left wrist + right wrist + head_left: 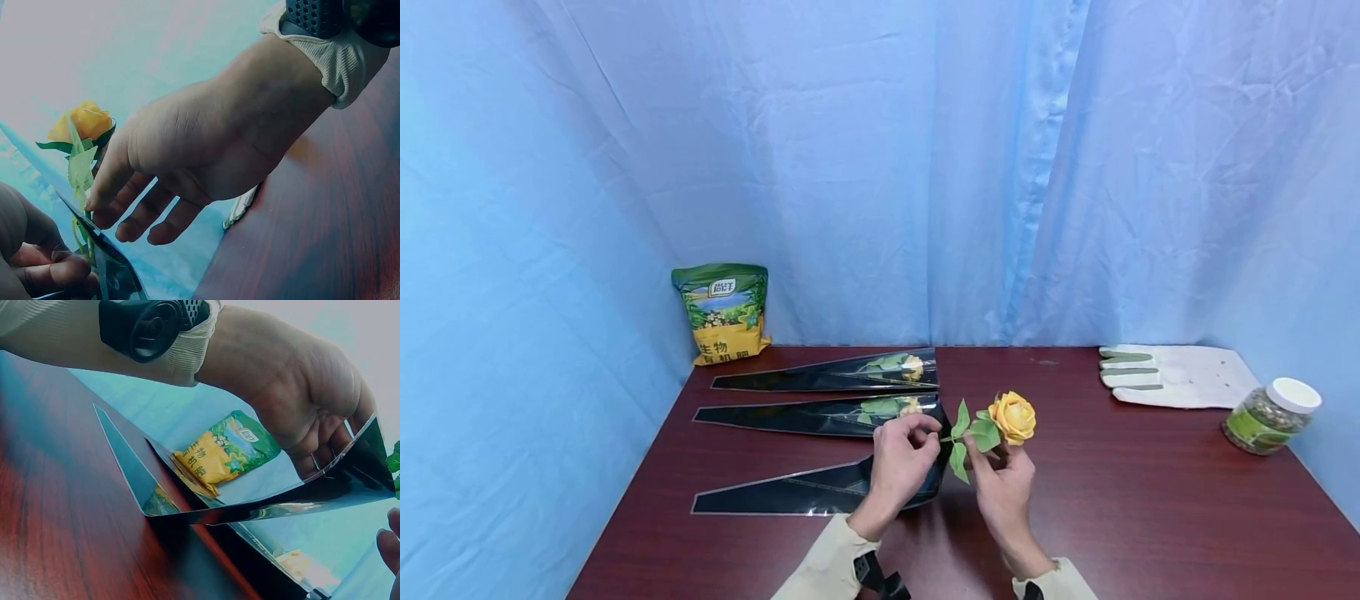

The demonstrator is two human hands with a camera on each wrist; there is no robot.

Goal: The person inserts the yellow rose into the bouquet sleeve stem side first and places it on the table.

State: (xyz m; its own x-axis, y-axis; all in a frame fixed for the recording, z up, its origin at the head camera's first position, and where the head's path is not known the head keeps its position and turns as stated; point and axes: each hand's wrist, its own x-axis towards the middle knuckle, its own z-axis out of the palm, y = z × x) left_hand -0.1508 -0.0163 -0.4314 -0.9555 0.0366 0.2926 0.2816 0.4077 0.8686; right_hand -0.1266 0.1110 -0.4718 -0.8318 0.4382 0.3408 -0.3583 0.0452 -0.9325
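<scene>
Two hands meet near the middle of the dark red wooden table point(1150, 500) as I watch from the head camera. My left hand point(901, 460) has its fingers curled around the mouth of the black and clear cone-shaped plastic sleeve point(805, 496), lifting that wide end off the table while the narrow tip points toward 9 o'clock. My right hand point(1003, 487) pinches the stem of the yellow artificial rose with green leaves point(1013, 417) just below the bloom, which sits at 12 o'clock from that hand, just beside the sleeve's mouth. At 11 o'clock from the hands lie two filled black sleeves point(827, 415), each with a yellow rose inside. Farther toward 10 o'clock stands a green and yellow bag point(724, 312). At 2 o'clock lie white work gloves point(1180, 377), with a white-lidded clear jar point(1270, 415) beside them.
</scene>
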